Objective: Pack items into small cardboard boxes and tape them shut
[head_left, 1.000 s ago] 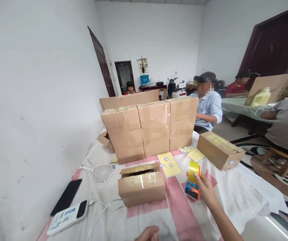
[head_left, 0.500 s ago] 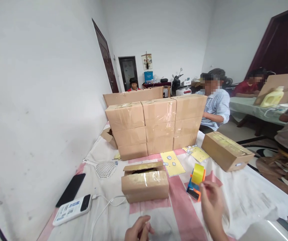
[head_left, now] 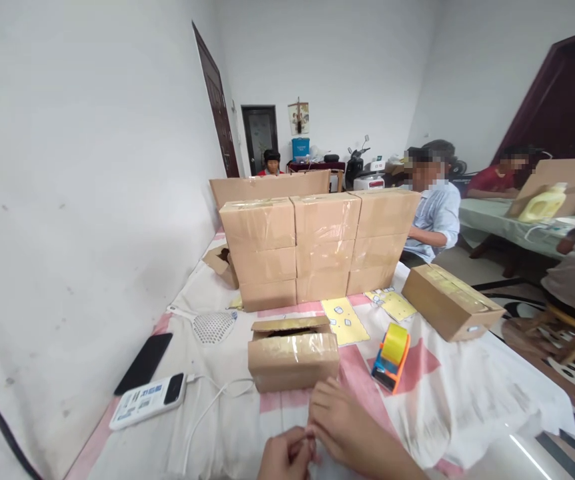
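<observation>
Both hands meet low at the near edge of the table (head_left: 492,393) — the left hand (head_left: 285,457) curled, its fingers closed, the right hand (head_left: 340,417) bent over it, fingertips touching. They seem to pinch something small between them, though what cannot be told. Just beyond the right hand sits a small cardboard box (head_left: 292,360), one top flap raised. The tape dispenser (head_left: 391,357) stands free on the cloth, right of that box. Behind — a stack of sealed boxes (head_left: 317,247). A phone (head_left: 143,353) and a power bank (head_left: 148,400) lie at left.
</observation>
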The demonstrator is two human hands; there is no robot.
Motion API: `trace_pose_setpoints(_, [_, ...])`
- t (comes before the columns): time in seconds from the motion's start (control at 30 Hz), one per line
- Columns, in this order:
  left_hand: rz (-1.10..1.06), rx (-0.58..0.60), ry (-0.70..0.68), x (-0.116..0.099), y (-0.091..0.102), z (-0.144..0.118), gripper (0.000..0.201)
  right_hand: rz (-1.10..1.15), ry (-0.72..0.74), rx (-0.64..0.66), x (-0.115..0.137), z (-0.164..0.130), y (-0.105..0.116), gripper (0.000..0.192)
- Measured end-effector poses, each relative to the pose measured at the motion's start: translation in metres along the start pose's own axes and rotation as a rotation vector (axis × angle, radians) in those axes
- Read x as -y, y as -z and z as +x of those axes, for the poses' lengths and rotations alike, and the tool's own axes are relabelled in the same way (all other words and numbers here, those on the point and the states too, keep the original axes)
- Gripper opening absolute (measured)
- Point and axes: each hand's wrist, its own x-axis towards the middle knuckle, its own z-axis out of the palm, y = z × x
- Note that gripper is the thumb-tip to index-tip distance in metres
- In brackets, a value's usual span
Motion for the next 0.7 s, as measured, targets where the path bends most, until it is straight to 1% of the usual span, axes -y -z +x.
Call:
trace_pose_setpoints(0.03, [-0.050,0.010,-0.019,-0.011,0.002,-0.003,0.045,-0.025,0.027,0.021,0.001,0.004,0.009,0.015])
trace_pose_setpoints(0.1, [-0.095,-0.037,-0.060,-0.032,0.006,-0.006,0.041,-0.045,0.080,0.051,0.003,0.013,0.030,0.019])
trace_pose_setpoints(0.17, [-0.104,-0.075,-0.068,-0.048,0.010,-0.006,0.039,-0.014,0.116,0.037,0.002,0.022,0.054,0.023])
trace_pose_setpoints(0.23, [-0.064,-0.107,-0.045,-0.055,0.014,-0.005,0.039,0.077,0.097,-0.033,-0.004,0.030,0.082,0.025])
trace_pose_setpoints(0.3, [0.005,-0.121,-0.034,-0.057,0.016,-0.005,0.037,0.192,0.032,-0.105,-0.011,0.038,0.114,0.026])
trace_pose_setpoints(0.33, [0.046,-0.145,-0.054,-0.058,0.017,-0.005,0.037,0.238,0.000,-0.121,-0.014,0.042,0.130,0.026])
trace_pose_setpoints(0.37, [0.093,-0.212,-0.101,-0.059,0.019,-0.005,0.037,0.266,-0.022,-0.115,-0.017,0.047,0.144,0.027])
trace_pose_setpoints(0.4, [0.149,-0.329,-0.175,-0.061,0.023,-0.004,0.036,0.277,-0.028,-0.086,-0.019,0.053,0.157,0.027])
trace_pose_setpoints(0.43, [0.220,-0.480,-0.267,-0.064,0.029,-0.002,0.034,0.280,-0.027,-0.039,-0.020,0.059,0.168,0.028])
trace_pose_setpoints(0.47, [0.304,-0.634,-0.361,-0.068,0.036,0.002,0.034,0.283,-0.021,0.020,-0.020,0.066,0.176,0.029])
trace_pose_setpoints(0.5, [0.396,-0.764,-0.439,-0.074,0.045,0.007,0.035,0.299,-0.010,0.089,-0.020,0.073,0.182,0.028])
trace_pose_setpoints(0.53, [0.490,-0.852,-0.488,-0.080,0.055,0.014,0.037,0.327,0.005,0.165,-0.018,0.079,0.186,0.028])
trace_pose_setpoints(0.57, [0.579,-0.890,-0.500,-0.086,0.065,0.022,0.041,0.365,0.024,0.241,-0.016,0.085,0.188,0.028])
trace_pose_setpoints(0.6, [0.663,-0.887,-0.481,-0.090,0.074,0.031,0.045,0.406,0.046,0.312,-0.014,0.091,0.189,0.029])
trace_pose_setpoints(0.63, [0.736,-0.854,-0.446,-0.093,0.083,0.040,0.048,0.445,0.071,0.380,-0.012,0.096,0.188,0.029])
trace_pose_setpoints(0.7, [0.844,-0.732,-0.366,-0.093,0.094,0.055,0.049,0.508,0.142,0.502,-0.008,0.104,0.186,0.030])
